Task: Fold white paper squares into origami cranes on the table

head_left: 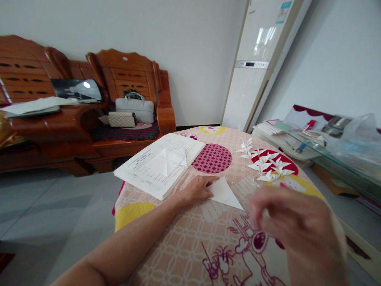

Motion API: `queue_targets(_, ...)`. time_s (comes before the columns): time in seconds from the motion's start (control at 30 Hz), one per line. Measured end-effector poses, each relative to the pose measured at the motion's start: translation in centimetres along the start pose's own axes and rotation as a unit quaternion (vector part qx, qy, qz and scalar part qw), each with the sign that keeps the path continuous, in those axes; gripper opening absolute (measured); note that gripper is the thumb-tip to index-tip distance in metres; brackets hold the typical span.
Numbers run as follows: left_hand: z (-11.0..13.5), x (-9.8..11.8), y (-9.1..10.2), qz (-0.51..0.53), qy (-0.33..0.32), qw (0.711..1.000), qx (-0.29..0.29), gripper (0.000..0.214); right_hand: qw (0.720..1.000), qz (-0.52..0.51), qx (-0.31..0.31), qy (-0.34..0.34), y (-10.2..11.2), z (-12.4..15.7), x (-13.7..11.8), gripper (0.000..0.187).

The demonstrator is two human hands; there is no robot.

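On the round table lies a white folded paper triangle (225, 194), creased to a point at its right end. My left hand (199, 190) presses on its left corner, the thumb and fingers at the paper's edge. Raised over the table to the right is my right hand (288, 216), its fingers curled and blurred by motion. Whether anything is between those fingers cannot be made out. Beyond it, several white origami cranes (269, 163) sit in a cluster. A folded white paper piece (168, 162) rests on a stack of printed sheets (145, 174) at the left.
A patterned tablecloth (178, 238) covers the table. To the right stands a glass-topped side table (336, 159) holding papers and a plastic bag (357, 137). Wooden armchairs (125, 71) with bags stand behind at left, and a tall white air conditioner (248, 87) is at the back.
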State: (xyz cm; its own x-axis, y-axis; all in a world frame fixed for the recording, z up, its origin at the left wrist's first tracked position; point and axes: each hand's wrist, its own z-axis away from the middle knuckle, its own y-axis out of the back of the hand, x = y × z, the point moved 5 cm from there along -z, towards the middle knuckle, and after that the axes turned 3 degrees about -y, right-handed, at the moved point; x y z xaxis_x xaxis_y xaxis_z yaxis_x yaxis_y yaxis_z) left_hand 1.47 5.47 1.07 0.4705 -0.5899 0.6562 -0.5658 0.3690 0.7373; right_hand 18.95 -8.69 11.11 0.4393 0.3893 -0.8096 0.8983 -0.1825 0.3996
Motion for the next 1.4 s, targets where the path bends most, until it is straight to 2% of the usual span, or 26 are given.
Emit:
queue_targets(0.03,0.0,0.1,0.0,0.003,0.004,1.0,0.008,0.061,0.998,0.004,0.048,-0.035,-0.4,-1.3,1.0,0.019)
queue_targets(0.07,0.0,0.2,0.1,0.004,0.002,1.0,0.024,0.057,0.996,0.009,0.063,-0.064,-1.1,-2.4,2.3,0.027)
queue_targets(0.1,0.0,0.5,0.2,0.003,-0.01,0.999,0.045,0.052,0.994,0.014,0.061,-0.087,-1.8,-3.3,3.8,0.038)
queue_targets(0.17,0.1,1.2,0.4,-0.005,-0.051,0.995,0.084,0.044,0.991,0.011,0.018,-0.128,-3.4,-4.4,6.8,0.054)
queue_targets(0.2,0.2,1.6,0.5,-0.011,-0.072,0.993,0.095,0.041,0.989,0.021,-0.008,-0.145,-4.0,-4.6,8.1,0.052)
queue_targets(0.27,0.5,2.4,0.7,-0.024,-0.107,0.989,0.098,0.034,0.987,0.04,-0.052,-0.147,-4.8,-4.4,9.6,0.03)
queue_targets(0.3,0.6,2.8,0.8,-0.028,-0.123,0.988,0.089,0.032,0.988,0.045,-0.052,-0.138,-4.8,-4.3,9.9,0.023)
queue_targets(0.37,0.9,3.3,1.3,-0.025,-0.163,0.984,0.062,0.033,0.992,0.051,-0.025,-0.111,-4.2,-4.2,9.9,0.016)
queue_targets(0.43,1.2,3.5,1.9,-0.014,-0.205,0.978,0.035,0.042,0.995,0.044,0.017,-0.091,-3.3,-4.3,9.7,0.012)
queue_targets(0.53,1.1,2.8,2.5,-0.017,-0.24,0.97,0.028,0.051,0.995,-0.001,0.054,-0.089,-2.1,-4.4,9.8,0.009)
queue_targets(0.67,0.7,1.8,2.3,-0.085,-0.28,0.955,0.057,0.044,0.994,-0.056,0.055,-0.075,-1.5,-4.5,9.8,0.009)
queue_targets(0.77,0.4,1.5,2.2,-0.153,-0.286,0.942,0.09,0.037,0.996,-0.07,0.032,-0.048,-1.8,-4.4,9.9,0.013)
queue_targets(0.9,0.4,1.3,1.8,-0.205,-0.294,0.929,0.089,0.032,0.999,0.04,-0.016,0.009,-2.4,-4.4,10.4,0.035)
queue_targets(1.0,0.4,1.1,1.1,-0.214,-0.285,0.933,0.058,0.032,0.988,0.141,-0.047,0.043,-2.8,-4.3,11.0,0.038)
queue_targets(1.2,0.0,0.8,-1.0,-0.192,-0.251,0.946,-0.068,0.038,0.938,0.308,-0.154,0.037,-4.2,-3.6,12.2,0.053)
queue_targets(1.3,-0.1,1.0,-1.3,-0.213,-0.242,0.943,-0.076,0.037,0.919,0.351,-0.17,0.06,-5.0,-3.2,11.3,0.058)
queue_targets(1.4,0.0,1.4,-1.1,-0.212,-0.256,0.94,-0.072,0.032,0.909,0.362,-0.192,0.078,-5.5,-3.0,10.3,0.048)
